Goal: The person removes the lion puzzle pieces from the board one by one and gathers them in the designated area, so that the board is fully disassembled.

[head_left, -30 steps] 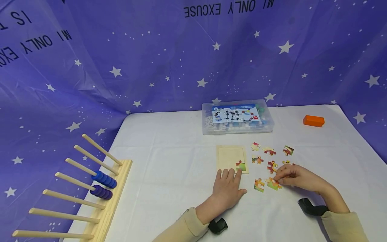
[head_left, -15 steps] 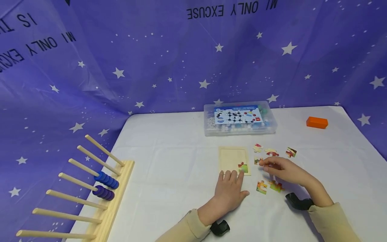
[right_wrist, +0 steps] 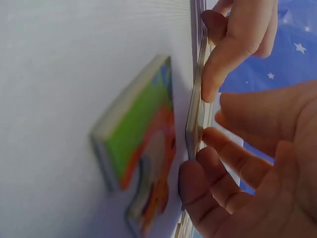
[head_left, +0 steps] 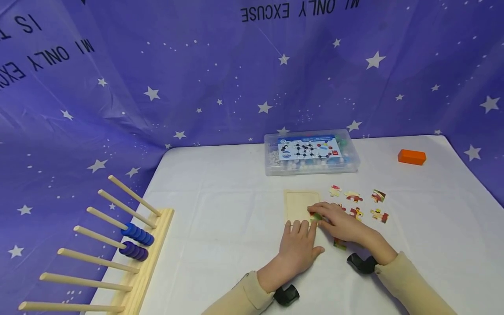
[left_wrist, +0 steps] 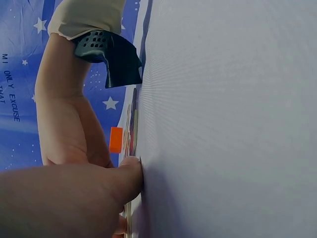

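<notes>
Near the table's middle lies a shallow wooden puzzle tray (head_left: 296,205). A green-and-red puzzle piece (head_left: 316,216) sits in its lower right corner, partly covered by fingers. My left hand (head_left: 297,251) rests flat on the table, its straight fingertips on the tray's near edge. From the right, my right hand (head_left: 343,223) reaches over the tray's right edge, its loosely bent fingertips touching at the corner piece. In the right wrist view, those fingers (right_wrist: 198,193) lie along the tray's edge, and a loose green-and-orange puzzle piece (right_wrist: 161,129) is close by on the cloth.
Several loose puzzle pieces (head_left: 353,197) lie right of the tray, some hidden by the right hand. Behind stands a clear plastic box (head_left: 271,168). An orange block (head_left: 411,157) is at the far right, a wooden peg rack (head_left: 151,262) with blue and purple rings at left.
My right hand has moved left from the loose pieces to the tray's lower right corner. The left hand has stayed at the tray's near edge.
</notes>
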Demonstrator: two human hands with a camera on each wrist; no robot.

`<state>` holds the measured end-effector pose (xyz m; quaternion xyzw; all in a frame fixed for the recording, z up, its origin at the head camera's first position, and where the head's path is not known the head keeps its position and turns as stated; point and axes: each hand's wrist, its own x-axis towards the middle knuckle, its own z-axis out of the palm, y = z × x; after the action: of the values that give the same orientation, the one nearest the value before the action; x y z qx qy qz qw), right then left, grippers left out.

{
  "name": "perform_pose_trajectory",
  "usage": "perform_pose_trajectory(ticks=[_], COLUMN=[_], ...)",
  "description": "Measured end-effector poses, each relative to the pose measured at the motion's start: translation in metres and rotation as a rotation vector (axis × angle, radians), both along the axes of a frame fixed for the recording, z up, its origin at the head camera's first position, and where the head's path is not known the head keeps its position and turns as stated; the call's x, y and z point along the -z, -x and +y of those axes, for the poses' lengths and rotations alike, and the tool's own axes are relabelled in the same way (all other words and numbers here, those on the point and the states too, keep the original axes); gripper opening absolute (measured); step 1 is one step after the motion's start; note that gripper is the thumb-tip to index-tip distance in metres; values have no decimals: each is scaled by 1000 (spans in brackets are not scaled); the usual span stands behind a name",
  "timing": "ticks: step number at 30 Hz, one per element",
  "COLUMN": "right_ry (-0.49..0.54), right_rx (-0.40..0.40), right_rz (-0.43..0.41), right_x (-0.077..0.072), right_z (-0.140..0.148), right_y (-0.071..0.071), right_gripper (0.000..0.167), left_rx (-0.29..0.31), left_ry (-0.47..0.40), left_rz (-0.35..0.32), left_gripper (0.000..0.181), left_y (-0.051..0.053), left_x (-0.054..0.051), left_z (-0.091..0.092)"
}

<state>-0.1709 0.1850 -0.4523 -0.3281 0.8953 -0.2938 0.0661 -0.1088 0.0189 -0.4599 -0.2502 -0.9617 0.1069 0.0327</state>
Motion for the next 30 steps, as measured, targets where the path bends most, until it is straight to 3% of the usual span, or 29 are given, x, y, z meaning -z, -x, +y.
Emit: perform_pose_trajectory(ticks=[11,19,30], right_ry=[37,67,4], right_rx=[20,60,82], right_rz=[-108,-162,-138], right_x=[4,4,3], right_z=[3,5,4], right_y=[2,1,4], right_gripper=[33,39,41], left_rx=[-6,-4,1], left_ry=[-2,-3,28], left_rz=[-13,-11,-3], left_gripper=[66,65,62], left_y=[-1,-1,-1], left_x=[0,1,1], left_z=[0,1,1])
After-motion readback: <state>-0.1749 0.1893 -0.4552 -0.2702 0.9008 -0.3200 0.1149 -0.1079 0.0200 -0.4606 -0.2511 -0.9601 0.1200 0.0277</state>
